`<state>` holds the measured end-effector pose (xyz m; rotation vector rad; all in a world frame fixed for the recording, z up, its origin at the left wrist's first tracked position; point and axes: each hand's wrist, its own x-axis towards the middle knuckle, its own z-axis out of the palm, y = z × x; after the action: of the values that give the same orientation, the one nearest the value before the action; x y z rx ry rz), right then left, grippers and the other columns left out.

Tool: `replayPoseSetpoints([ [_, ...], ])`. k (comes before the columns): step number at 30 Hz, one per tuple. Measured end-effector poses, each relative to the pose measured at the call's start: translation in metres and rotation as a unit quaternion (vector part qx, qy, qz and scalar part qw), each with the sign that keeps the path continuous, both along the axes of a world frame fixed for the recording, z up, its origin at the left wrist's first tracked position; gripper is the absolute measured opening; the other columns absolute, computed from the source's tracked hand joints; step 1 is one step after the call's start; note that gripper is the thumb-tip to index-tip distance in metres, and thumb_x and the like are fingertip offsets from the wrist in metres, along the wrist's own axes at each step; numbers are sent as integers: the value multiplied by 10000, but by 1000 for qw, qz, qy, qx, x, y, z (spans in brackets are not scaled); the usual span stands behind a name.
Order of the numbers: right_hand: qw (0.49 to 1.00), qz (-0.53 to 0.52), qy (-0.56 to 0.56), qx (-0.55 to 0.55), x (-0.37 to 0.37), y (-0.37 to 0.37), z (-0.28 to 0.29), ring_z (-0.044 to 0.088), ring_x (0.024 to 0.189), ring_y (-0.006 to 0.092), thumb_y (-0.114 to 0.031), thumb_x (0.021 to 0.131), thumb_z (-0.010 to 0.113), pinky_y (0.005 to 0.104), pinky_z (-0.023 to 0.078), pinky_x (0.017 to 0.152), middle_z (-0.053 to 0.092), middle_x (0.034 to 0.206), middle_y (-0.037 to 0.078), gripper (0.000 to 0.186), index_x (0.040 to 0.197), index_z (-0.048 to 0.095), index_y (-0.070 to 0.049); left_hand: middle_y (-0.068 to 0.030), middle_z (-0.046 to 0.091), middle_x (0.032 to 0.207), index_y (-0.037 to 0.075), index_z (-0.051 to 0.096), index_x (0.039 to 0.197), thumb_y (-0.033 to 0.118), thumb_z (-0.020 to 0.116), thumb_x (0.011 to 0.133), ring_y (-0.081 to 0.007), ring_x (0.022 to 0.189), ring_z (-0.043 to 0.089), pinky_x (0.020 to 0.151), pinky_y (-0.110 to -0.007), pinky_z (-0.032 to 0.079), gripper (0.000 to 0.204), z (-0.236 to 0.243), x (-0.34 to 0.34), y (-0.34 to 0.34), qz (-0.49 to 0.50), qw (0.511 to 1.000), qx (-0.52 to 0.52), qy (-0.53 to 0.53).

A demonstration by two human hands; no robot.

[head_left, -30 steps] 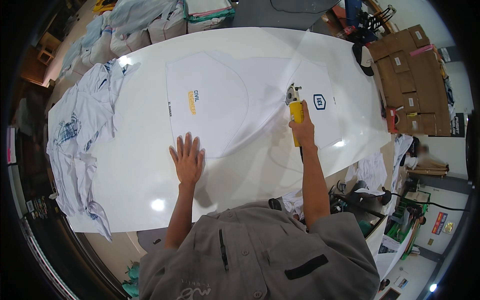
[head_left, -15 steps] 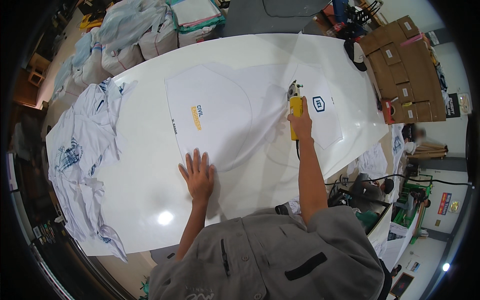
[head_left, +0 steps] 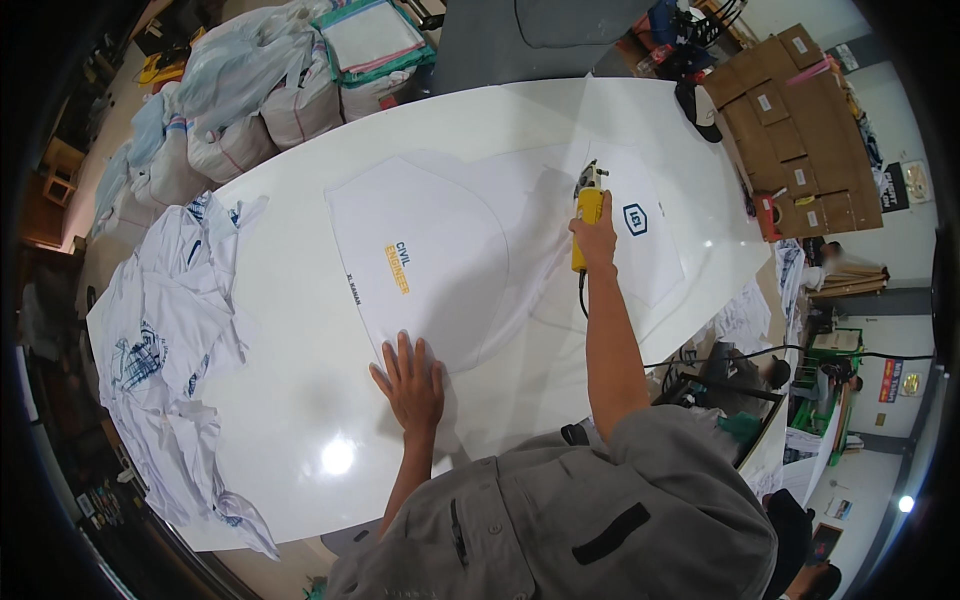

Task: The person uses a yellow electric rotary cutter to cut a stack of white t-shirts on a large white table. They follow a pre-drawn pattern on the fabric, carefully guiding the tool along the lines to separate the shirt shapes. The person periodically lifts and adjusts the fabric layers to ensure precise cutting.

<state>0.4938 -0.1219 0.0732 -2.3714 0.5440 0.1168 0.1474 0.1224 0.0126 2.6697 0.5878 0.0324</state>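
Observation:
My left hand lies flat with its fingers spread, fingertips on the near edge of a white cloth piece with a curved right side and a small coloured print. In my right hand is a yellow electric cloth cutter, its metal head pointing to the far side and its cord trailing toward me. The cutter stands at the left edge of another white cloth piece, which bears a dark blue six-sided badge. Between the two pieces the white cloth is creased; its outline is faint against the table.
A glossy white table carries it all. Crumpled white printed shirts lie along its left end. Stuffed sacks stand beyond the far left edge. A cap and a cardboard stack are at the far right.
The whole view has shifted, so table and cloth sit a little lower. Against the badge, the cutter and my right hand have moved slightly to the far side. My left hand stays on the cloth edge.

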Motion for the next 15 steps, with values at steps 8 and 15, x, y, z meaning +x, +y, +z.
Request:
replayPoseSetpoints([
  [8, 999, -35, 18, -2, 27, 21, 11, 682, 1237, 420, -205, 804, 766, 521, 542, 1049, 667, 1383, 234, 1090, 1714, 180, -334, -70, 354, 1729, 178, 543, 1543, 368, 634, 1040, -369, 1626, 235, 1287, -690, 126, 545, 0, 0, 0, 5, 1000, -6, 15],
  [15, 999, -29, -1, -33, 62, 6, -1, 677, 1238, 438, -218, 817, 761, 539, 539, 1048, 659, 1391, 248, 1068, 1710, 182, -316, -76, 344, 1735, 186, 537, 1551, 373, 648, 1029, -379, 1629, 222, 1282, -704, 118, 565, -5, -2, -2, -1, 1000, 0, 18],
])
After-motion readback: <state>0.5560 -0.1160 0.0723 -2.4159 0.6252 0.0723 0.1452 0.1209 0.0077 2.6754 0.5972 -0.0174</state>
